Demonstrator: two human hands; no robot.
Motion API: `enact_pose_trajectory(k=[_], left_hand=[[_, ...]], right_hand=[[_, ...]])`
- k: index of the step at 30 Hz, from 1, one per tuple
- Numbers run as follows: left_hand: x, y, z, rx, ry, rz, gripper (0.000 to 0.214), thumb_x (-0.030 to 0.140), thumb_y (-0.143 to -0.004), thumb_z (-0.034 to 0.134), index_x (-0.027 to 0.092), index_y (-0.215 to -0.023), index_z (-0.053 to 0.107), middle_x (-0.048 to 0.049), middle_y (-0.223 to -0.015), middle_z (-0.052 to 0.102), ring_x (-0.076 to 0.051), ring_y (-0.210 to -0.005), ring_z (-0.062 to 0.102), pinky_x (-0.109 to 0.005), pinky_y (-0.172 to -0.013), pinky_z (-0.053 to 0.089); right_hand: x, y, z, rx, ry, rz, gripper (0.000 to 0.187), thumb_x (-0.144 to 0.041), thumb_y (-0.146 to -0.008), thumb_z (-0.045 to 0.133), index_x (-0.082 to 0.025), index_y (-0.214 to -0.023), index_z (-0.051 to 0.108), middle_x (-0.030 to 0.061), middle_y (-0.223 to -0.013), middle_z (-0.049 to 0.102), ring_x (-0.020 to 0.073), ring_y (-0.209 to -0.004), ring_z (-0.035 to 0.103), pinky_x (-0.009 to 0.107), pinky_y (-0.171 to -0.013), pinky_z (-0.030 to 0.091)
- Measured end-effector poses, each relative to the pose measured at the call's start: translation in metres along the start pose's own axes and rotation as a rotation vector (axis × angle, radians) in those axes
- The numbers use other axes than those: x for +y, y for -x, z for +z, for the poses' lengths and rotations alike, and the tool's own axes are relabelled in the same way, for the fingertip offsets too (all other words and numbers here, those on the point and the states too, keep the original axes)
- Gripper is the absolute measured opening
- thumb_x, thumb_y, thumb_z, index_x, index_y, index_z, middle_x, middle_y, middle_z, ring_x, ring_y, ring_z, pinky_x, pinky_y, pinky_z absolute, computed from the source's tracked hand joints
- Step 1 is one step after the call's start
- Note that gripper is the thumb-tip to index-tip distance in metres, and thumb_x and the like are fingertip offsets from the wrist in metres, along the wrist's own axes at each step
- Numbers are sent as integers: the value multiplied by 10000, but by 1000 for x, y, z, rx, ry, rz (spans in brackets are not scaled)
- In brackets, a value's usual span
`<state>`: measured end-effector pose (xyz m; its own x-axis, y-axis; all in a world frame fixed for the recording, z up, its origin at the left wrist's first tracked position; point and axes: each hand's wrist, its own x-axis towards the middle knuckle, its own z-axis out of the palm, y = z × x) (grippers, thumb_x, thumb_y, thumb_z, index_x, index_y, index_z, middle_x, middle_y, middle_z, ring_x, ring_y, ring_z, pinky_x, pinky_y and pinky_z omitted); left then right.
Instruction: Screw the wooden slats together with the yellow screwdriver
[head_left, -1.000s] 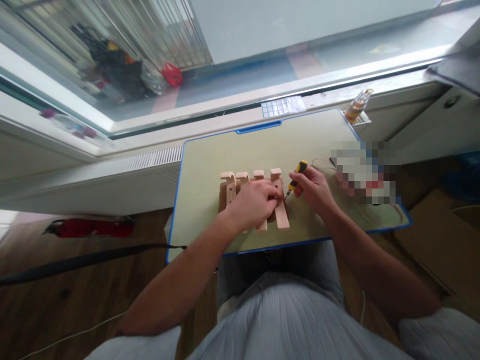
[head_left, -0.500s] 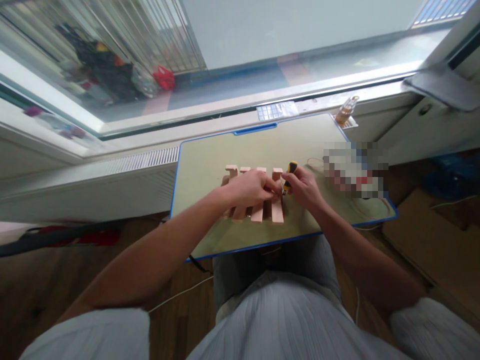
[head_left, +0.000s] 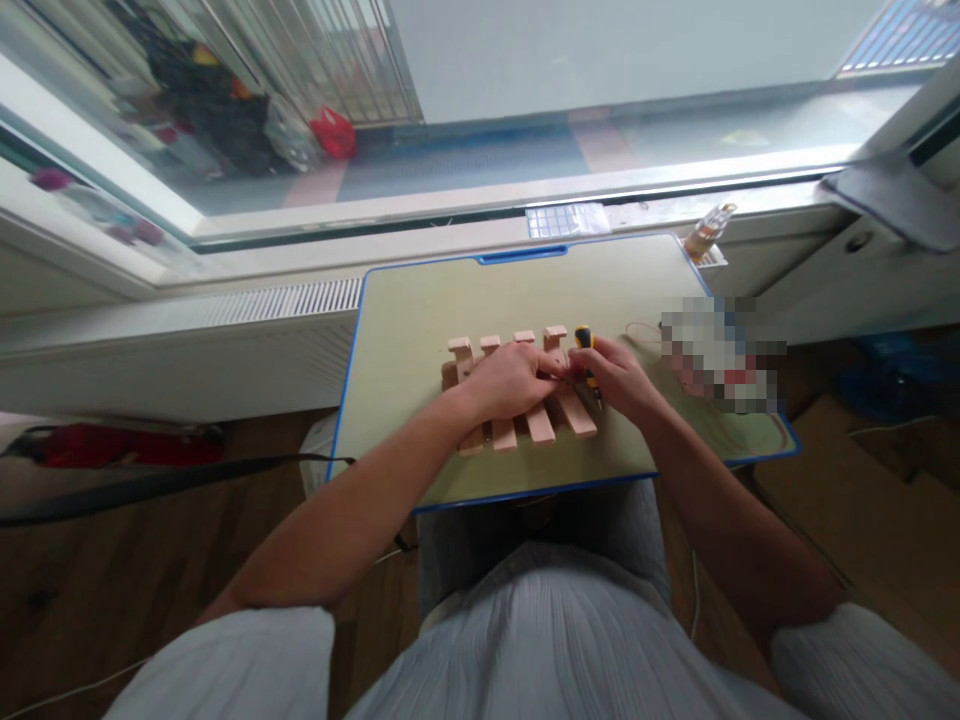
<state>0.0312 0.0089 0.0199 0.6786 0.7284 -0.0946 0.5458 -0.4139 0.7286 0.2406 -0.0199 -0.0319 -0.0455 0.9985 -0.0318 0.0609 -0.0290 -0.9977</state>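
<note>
Several pale wooden slats (head_left: 541,424) lie side by side as one slatted wooden piece, with short crosswise blocks at their far ends. My left hand (head_left: 510,382) reaches over the slats, its fingers closed near the rightmost one; whatever lies between the fingertips is too small or hidden to tell. Just right of the piece, my right hand (head_left: 616,375) is closed around a screwdriver (head_left: 584,340) with a yellow and black handle. The screwdriver's tip points down toward me, beside the rightmost slat. The fingertips of both hands meet or nearly meet over that slat.
The slats lie on a small blue-edged table (head_left: 420,300). A blurred-out patch (head_left: 712,350) covers items at its right side. A bottle with amber liquid (head_left: 706,235) stands past the far right corner. A clear compartment box (head_left: 566,220) is on the window sill.
The near ends of the slats have swung to the right. The screwdriver has turned so its tip now points down and rightward. Both hands stay close together, and the view has shifted slightly.
</note>
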Motion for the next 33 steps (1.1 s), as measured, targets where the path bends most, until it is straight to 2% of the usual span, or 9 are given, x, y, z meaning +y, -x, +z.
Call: enact_pose_trajectory(k=[5, 8, 11, 15, 24, 33], left_hand=[[-6, -1, -1, -15, 42, 9, 320, 270, -955, 668, 285, -1167, 907, -19, -1115, 891, -183, -963, 798, -308, -942, 597], [-4, -2, -4, -29, 28, 1, 350, 239, -936, 655, 272, -1180, 904, -36, -1088, 893, -182, -913, 789, -305, -871, 590], [-2, -3, -5, -33, 3, -5, 360, 203, -921, 639, 248, -1152, 911, -50, -1014, 893, -171, -817, 767, -297, -795, 576], [0, -3, -5, -15, -27, -15, 348, 205, -926, 647, 258, -1144, 913, -45, -951, 888, -163, -758, 751, -295, -779, 575], [-8, -2, 0, 45, 26, 12, 313, 200, -927, 675, 251, -1120, 916, -41, -1071, 895, -191, -970, 806, -310, -930, 602], [-4, -1, -3, 17, 11, -9, 306, 207, -909, 664, 242, -1065, 925, -45, -958, 877, -173, -804, 747, -314, -803, 570]], right_hand=[[0, 22, 0, 4, 19, 13, 253, -440, -911, 738, -224, -794, 676, -9, -723, 648, 167, -687, 565, 300, -655, 442], [0, 28, 4, -47, 3, 6, 267, -478, -916, 784, -219, -895, 722, -6, -806, 665, 168, -739, 560, 295, -687, 444], [0, 30, 8, -28, 26, 5, 313, -513, -910, 804, -212, -879, 724, -6, -799, 647, 168, -740, 543, 293, -677, 428], [1, 29, 8, -11, 30, 14, 308, -505, -902, 812, -208, -896, 731, -7, -790, 648, 165, -727, 529, 292, -657, 410], [3, 31, 9, -29, 33, -55, 240, -446, -943, 767, -209, -932, 732, -9, -798, 641, 158, -715, 500, 296, -672, 409], [5, 33, 6, -33, 110, -61, 294, -512, -957, 744, -228, -908, 689, 1, -801, 618, 181, -741, 522, 307, -674, 428]])
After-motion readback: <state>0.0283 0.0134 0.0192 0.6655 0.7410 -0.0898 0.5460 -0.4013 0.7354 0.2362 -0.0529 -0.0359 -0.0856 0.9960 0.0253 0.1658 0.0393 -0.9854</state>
